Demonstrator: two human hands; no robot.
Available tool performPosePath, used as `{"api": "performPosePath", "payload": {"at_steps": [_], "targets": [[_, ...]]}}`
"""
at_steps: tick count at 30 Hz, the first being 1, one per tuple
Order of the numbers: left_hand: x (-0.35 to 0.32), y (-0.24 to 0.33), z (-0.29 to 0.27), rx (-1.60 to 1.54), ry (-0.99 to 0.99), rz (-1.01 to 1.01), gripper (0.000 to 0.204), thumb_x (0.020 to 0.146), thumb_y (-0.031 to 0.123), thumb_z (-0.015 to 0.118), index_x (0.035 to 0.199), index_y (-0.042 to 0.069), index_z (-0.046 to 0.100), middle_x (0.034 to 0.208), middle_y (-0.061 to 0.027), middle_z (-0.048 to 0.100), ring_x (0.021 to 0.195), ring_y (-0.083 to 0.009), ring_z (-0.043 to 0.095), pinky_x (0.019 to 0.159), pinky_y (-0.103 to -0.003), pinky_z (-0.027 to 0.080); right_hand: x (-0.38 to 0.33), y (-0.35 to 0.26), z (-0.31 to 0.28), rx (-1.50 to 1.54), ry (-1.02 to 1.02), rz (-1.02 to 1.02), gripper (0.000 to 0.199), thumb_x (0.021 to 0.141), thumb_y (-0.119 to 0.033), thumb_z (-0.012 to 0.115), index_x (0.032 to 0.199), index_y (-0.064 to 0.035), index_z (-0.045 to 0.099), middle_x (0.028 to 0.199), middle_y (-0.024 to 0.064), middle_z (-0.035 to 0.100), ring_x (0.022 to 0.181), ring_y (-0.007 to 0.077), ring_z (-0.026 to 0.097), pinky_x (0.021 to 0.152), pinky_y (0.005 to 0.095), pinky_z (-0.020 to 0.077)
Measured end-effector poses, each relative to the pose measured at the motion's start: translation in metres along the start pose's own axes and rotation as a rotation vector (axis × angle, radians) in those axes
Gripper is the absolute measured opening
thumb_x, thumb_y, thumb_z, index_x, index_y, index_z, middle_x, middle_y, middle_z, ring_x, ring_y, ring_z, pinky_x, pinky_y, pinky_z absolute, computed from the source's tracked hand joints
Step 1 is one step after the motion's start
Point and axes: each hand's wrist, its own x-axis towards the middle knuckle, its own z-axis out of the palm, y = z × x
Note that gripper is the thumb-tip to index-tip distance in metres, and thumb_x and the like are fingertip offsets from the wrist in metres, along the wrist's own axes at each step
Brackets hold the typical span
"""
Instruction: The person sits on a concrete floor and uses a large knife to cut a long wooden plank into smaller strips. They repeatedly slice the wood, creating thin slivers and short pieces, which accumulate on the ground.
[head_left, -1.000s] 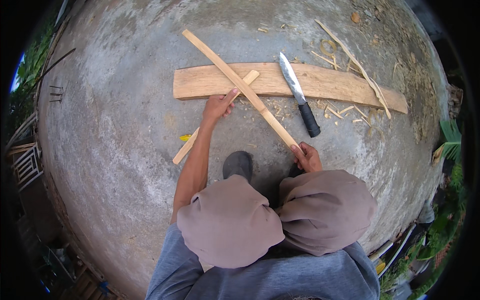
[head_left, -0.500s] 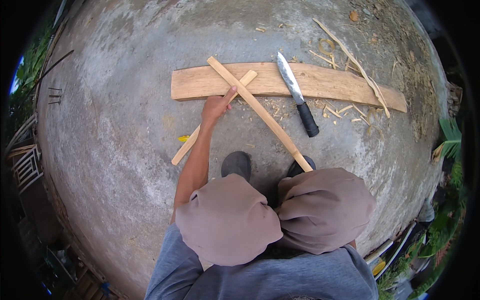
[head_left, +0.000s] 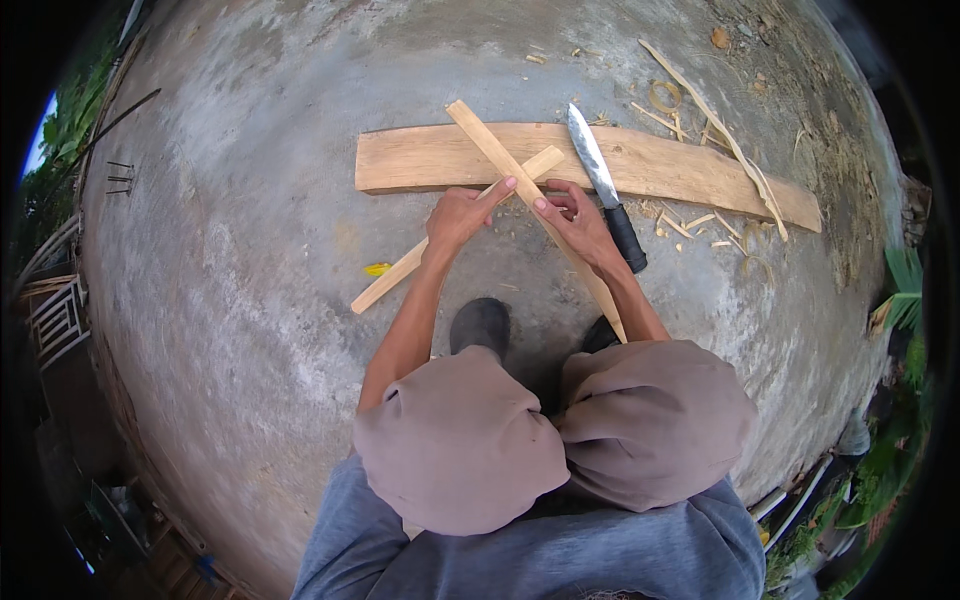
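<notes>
Head-worn fisheye, left of a side-by-side pair. Looks steeply down. Brown-clad knees point(head_left: 462, 440) loom nearest, on the near side of the wooden plank point(head_left: 425, 158); plank farther off, concrete floor point(head_left: 230, 250) around it bending toward the view's rim.

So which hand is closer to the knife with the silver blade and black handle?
Right. The right hand is just left of the knife; the left hand is farther left, near where two pale, flat wooden strips cross.

matt wooden strip point(head_left: 486, 142), rough concrete floor point(head_left: 230, 260)
</notes>
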Motion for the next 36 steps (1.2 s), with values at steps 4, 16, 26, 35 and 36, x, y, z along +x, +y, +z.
{"api": "performPosePath", "payload": {"at_steps": [4,16,26,35,36], "targets": [[-0.013,0.01,-0.004,-0.005,0.009,0.03,0.089,0.066,0.099,0.061,0.056,0.01,0.065,0.053,-0.0026,0.057,0.061,-0.0221,0.065,0.061,-0.036,0.047,0.007,-0.04,0.003,0.192,-0.211,0.167,0.065,0.103,-0.045,0.067,0.15,-0.0058,0.047,0.135,0.0154,0.066,0.079,0.0155,0.071,0.071,0.0295,0.0587],[-0.015,0.045,0.039,0.314,-0.138,0.323,0.089,0.069,0.097,0.06,0.05,0.011,0.059,0.048,-0.0035,0.051,0.051,-0.0204,0.057,0.051,-0.036,0.038,-0.059,-0.011,-0.033,0.355,-0.151,0.269,0.051,0.111,-0.037,0.053,0.154,-0.0153,0.038,0.115,0.0091,0.07,0.057,0.0051,0.049,0.054,0.0211,0.042],[-0.019,0.04,0.04,0.399,-0.265,0.27,0.089,0.073,0.097,0.056,0.051,0.011,0.061,0.049,-0.003,0.052,0.055,-0.0226,0.06,0.057,-0.041,0.042,-0.067,-0.004,-0.041,0.447,-0.267,0.371,0.047,0.11,-0.04,0.056,0.149,-0.0184,0.042,0.087,-0.0009,0.054,0.056,0.0036,0.036,0.051,0.0211,0.0301],[-0.02,0.025,0.063,0.132,-0.147,0.158,0.093,0.078,0.096,0.052,0.056,0.007,0.065,0.058,-0.0117,0.064,0.061,-0.0307,0.067,0.063,-0.049,0.049,-0.064,-0.003,-0.024,0.553,-0.171,0.317,0.049,0.111,-0.04,0.055,0.154,-0.0228,0.038,0.083,-0.0043,0.047,0.056,0.0019,0.034,0.051,0.0194,0.0293],[-0.021,0.027,0.059,0.187,-0.12,0.196,0.093,0.077,0.096,0.052,0.056,0.006,0.066,0.058,-0.0117,0.064,0.061,-0.0309,0.068,0.064,-0.049,0.05,-0.064,-0.002,-0.028,0.541,-0.207,0.319,0.051,0.111,-0.041,0.054,0.155,-0.0224,0.036,0.083,-0.0044,0.047,0.057,0.0022,0.034,0.051,0.02,0.0296]]}}
